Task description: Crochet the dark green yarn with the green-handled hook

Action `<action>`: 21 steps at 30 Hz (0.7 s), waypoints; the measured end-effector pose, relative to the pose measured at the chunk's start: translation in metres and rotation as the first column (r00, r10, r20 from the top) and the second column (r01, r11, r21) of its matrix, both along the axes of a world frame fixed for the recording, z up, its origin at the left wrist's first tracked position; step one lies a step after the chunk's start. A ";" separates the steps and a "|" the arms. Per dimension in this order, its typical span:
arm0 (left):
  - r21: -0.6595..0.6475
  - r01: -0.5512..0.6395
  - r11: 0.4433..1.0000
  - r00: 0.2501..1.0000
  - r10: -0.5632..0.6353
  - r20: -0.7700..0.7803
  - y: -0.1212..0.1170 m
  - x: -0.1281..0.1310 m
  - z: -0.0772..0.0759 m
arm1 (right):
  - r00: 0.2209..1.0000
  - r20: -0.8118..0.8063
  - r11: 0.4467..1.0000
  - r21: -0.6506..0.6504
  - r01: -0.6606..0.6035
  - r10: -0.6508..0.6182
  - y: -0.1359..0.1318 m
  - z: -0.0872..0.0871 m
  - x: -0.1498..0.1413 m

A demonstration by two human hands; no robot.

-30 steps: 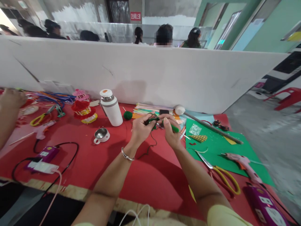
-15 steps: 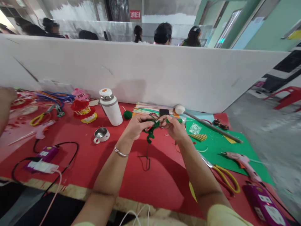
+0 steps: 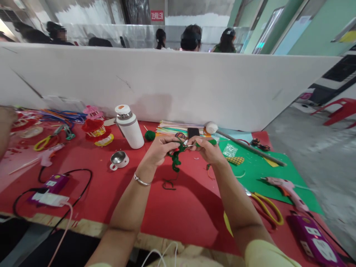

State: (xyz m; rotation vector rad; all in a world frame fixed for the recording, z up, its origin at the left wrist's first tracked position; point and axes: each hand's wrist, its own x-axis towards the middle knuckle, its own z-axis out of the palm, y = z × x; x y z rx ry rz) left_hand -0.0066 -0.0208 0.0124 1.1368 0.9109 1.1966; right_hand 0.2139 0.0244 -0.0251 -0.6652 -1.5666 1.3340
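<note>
Over the middle of the red table, my left hand (image 3: 160, 150) pinches a dark green crocheted piece (image 3: 175, 160) between thumb and fingers. The piece hangs in curls, and a loose yarn tail (image 3: 168, 184) trails below it onto the table. My right hand (image 3: 207, 149) is closed around a crochet hook with a green handle (image 3: 213, 142). The hook's metal shaft (image 3: 190, 145) reaches left to the yarn at my left fingertips; its tip is too small to make out. Behind my left hand lies a green yarn ball (image 3: 150, 135).
A white thermos (image 3: 130, 128) and a metal-lined cup (image 3: 119, 158) stand left. Scissors (image 3: 267, 207), a pink glue gun (image 3: 286, 187) and a purple power strip (image 3: 313, 237) lie right. A white partition (image 3: 172, 85) closes off the back. Another person's arm (image 3: 5, 126) shows at far left.
The hook's shaft shows more plainly between my hands. The crocheted piece hangs slightly lower, and its yarn tail has shifted and folded on the table. Both hands stay nearly in place.
</note>
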 end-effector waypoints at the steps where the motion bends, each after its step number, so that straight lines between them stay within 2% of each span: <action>1: -0.011 0.005 1.000 1.000 -0.005 0.004 0.000 0.000 0.001 | 1.000 0.001 1.000 0.003 -0.001 0.001 0.000 0.000 0.000; 8: 0.017 -0.009 1.000 1.000 0.009 0.001 0.001 0.000 0.002 | 1.000 -0.006 1.000 0.022 0.008 -0.008 -0.002 0.001 -0.001; 12: 0.107 -0.063 0.992 0.994 0.072 -0.086 0.000 0.002 -0.002 | 0.996 0.080 0.987 0.158 0.020 -0.032 -0.007 0.009 0.002; 15: 0.244 -0.113 0.963 0.966 0.164 -0.199 -0.001 0.004 -0.002 | 0.984 0.158 0.952 0.306 0.028 -0.079 -0.013 0.018 0.000; 17: 0.327 -0.150 0.933 0.943 0.234 -0.236 -0.002 0.005 -0.001 | 0.979 0.151 0.916 0.395 0.069 -0.139 -0.017 0.021 -0.003; 21: 0.364 -0.202 0.909 0.933 0.292 -0.211 -0.001 0.004 0.000 | 0.957 0.125 0.829 0.536 0.156 -0.261 -0.023 0.023 -0.011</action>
